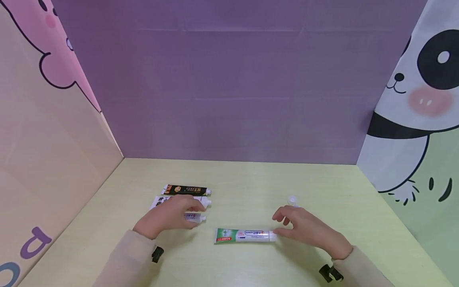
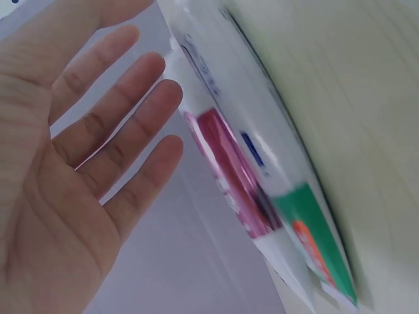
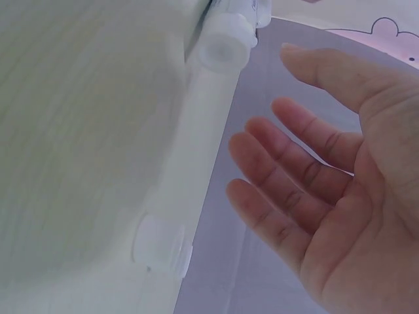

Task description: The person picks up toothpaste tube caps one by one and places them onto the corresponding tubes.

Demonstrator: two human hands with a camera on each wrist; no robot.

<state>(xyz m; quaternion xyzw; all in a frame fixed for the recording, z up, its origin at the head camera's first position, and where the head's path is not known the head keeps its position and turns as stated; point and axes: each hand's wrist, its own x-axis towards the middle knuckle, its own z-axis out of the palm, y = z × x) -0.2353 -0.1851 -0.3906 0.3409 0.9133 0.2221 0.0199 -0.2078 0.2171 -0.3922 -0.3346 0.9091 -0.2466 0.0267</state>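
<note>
shows a purple wall across the top centre, a pink cartoon at upper left, a panda at upper right, a pale tabletop below.

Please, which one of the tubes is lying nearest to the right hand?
The white tube with the green end: its cap lies beside the right hand, while the other tubes lie near the left hand.

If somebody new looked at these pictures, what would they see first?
Probably the big panda on the right wall. Next, perhaps, the green-and-white tube on the table, close to the right hand. Farther left, the left hand is by three more tubes.
</note>
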